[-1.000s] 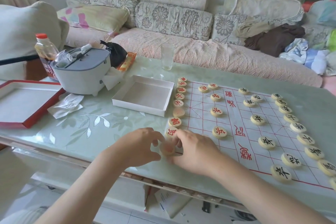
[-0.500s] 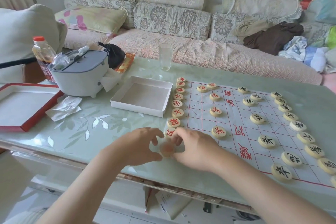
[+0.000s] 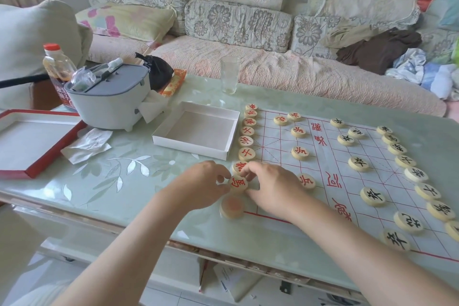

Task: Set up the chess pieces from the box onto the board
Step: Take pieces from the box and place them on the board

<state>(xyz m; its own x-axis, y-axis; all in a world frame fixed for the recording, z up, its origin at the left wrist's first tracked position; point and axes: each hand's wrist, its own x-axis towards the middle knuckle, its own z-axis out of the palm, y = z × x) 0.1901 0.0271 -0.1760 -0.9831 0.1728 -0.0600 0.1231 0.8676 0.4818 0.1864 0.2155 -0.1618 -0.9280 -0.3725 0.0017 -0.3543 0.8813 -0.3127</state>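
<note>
A white paper board [image 3: 330, 196] with a red grid lies on the glass table. Round wooden pieces with red characters line its left edge, and black-lettered pieces line its right side. My left hand [image 3: 201, 186] and my right hand [image 3: 270, 189] meet at a red-lettered piece [image 3: 238, 183] near the board's near-left corner, and the fingertips of both pinch its rim. Just below it a blurred red-marked piece [image 3: 231, 206] rests at the board's corner. The white box [image 3: 198, 129] stands empty beside the board on the left.
A grey-lidded white appliance [image 3: 111, 102], a bottle [image 3: 58, 67], a crumpled tissue [image 3: 87, 145] and the red-edged box lid [image 3: 29, 141] fill the table's left part. A drinking glass [image 3: 229, 74] stands behind the box. A sofa with cushions runs along the far side.
Both hands moved slightly away from me, from the corner piece, which now lies free, to the red piece just beyond it.
</note>
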